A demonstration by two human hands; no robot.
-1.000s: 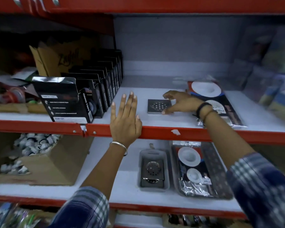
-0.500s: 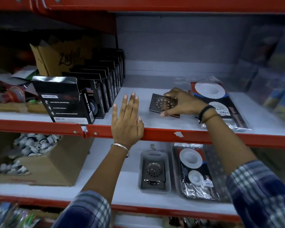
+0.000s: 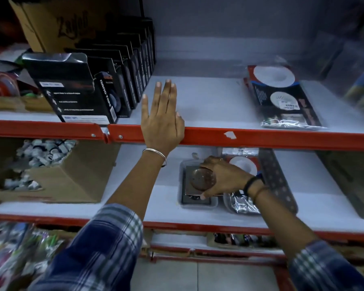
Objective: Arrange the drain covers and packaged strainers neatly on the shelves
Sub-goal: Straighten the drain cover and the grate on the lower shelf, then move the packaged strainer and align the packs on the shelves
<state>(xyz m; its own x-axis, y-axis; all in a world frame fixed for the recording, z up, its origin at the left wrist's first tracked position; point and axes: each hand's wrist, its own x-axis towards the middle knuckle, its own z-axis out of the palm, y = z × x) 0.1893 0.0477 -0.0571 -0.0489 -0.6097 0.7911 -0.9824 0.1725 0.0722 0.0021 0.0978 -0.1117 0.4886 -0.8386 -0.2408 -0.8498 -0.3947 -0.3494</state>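
"Zafali"-like script on brown cardboard box (image 3: 57,26), far left upper shelf. Print on black boxes (image 3: 76,91) too blurred to read.

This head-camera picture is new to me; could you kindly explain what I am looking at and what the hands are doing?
It comes from a camera worn on a person's head, looking down at store shelves. The left hand lies flat and open on the red shelf edge. The right hand holds a square metal drain cover over a packaged one in a clear tray on the lower shelf. Bagged strainers lie on the upper shelf, beside a row of black boxes. A cardboard box sits lower left.
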